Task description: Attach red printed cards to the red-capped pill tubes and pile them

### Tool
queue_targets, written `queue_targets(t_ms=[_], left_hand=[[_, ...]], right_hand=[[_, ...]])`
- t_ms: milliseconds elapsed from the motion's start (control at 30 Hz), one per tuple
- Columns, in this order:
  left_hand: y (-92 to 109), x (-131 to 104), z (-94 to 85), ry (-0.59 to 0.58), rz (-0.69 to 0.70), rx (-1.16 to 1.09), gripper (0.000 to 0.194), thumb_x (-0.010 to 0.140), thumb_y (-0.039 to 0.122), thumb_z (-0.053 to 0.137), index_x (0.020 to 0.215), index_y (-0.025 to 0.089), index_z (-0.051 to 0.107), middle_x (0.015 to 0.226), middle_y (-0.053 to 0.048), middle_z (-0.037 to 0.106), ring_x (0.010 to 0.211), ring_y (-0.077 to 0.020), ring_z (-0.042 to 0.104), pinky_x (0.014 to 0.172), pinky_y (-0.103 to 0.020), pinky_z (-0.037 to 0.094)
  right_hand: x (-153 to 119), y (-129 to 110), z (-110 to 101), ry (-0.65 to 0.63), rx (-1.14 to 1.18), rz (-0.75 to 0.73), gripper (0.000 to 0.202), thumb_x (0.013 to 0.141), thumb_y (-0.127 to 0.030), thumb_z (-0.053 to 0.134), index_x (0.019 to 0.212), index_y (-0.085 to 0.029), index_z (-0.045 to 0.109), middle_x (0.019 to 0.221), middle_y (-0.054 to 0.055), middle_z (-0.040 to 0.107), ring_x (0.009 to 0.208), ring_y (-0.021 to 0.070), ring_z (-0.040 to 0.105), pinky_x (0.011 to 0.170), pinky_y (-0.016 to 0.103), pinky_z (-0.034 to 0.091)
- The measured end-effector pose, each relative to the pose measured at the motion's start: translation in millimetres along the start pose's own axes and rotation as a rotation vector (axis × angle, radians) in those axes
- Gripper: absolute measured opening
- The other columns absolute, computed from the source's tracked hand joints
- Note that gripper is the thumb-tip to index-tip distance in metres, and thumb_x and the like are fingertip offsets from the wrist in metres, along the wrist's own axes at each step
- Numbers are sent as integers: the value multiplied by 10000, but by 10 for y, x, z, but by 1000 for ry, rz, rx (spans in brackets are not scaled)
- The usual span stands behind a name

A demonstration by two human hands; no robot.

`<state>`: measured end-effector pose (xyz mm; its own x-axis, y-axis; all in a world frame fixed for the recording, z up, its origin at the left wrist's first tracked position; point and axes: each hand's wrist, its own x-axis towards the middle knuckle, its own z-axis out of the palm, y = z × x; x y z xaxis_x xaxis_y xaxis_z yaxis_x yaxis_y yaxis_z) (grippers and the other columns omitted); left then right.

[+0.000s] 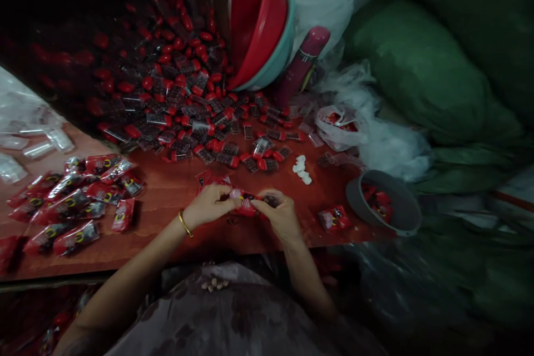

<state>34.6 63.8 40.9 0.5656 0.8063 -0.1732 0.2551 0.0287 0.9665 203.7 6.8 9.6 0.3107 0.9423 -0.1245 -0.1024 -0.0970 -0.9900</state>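
Near the table's front edge, my left hand (211, 204) pinches one end of a small red printed packet (246, 206). My right hand (280, 216) grips the packet's other end with the thumb, and a small clear container with dark contents (270, 200) shows at its fingers. Whether the container is partly inside the packet I cannot tell. Just behind my left hand lie more flat red packets (212, 179). Beyond both hands a large heap of clear containers with red caps (183, 89) spills from a dark box.
Filled red packets (75, 194) are piled on the left. White pieces (301, 169), a lone packet (334, 218) and a grey tub (354, 197) with red items stand right. Behind are a red basin (277, 16), a pink bottle (300, 67) and green sacks (417, 72).
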Motion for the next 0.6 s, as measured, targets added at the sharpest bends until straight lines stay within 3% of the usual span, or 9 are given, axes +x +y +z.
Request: queue_targets(t_ms=[67, 133, 267, 367, 467, 600], left_hand=[[-63, -15, 102, 155, -39, -265, 188, 640, 345, 701, 650, 158, 678, 577, 22, 610, 517, -97, 489, 500, -204, 348], [-124, -25, 219, 324, -97, -520, 308, 582, 403, 754, 756, 154, 703, 674, -6, 674, 572, -115, 558, 561, -223, 430], [-178, -9, 311, 551, -202, -733, 387, 467, 437, 818, 676, 141, 681, 596, 4, 663, 500, -89, 561, 539, -214, 467], [-155, 20, 229, 585, -240, -809, 424, 385, 433, 847, 575, 132, 617, 550, 8, 647, 479, -86, 574, 539, -212, 488], [-139, 34, 150, 571, -291, -853, 447, 368, 426, 855, 537, 134, 562, 551, -10, 654, 487, -99, 597, 545, -219, 502], [-162, 24, 156, 458, -334, -881, 425, 432, 431, 843, 611, 135, 597, 593, -31, 674, 520, -114, 620, 541, -212, 499]], right_hand=[[5, 74, 111, 164, 57, -30, 216, 573, -281, 779, 654, -178, 608, 567, -58, 593, 479, 80, 529, 480, 202, 451], [6, 138, 221, 241, 118, -17, 252, 583, -316, 778, 681, -180, 589, 560, -64, 585, 468, 81, 533, 470, 203, 463], [-21, 173, 307, 95, 200, 122, 345, 644, -436, 724, 817, -192, 552, 596, -58, 600, 401, 93, 555, 319, 169, 397], [-58, 147, 221, -70, 311, 197, 332, 732, -495, 599, 870, -204, 515, 599, -52, 599, 359, 108, 557, 241, 155, 330], [-125, 113, 100, -154, 372, 171, 279, 738, -442, 582, 878, -212, 508, 669, -30, 622, 454, 140, 615, 271, 185, 410], [-263, 18, 36, -163, 168, 101, 274, 814, -420, 566, 990, -214, 532, 820, 16, 667, 583, 136, 662, 403, 203, 515]])
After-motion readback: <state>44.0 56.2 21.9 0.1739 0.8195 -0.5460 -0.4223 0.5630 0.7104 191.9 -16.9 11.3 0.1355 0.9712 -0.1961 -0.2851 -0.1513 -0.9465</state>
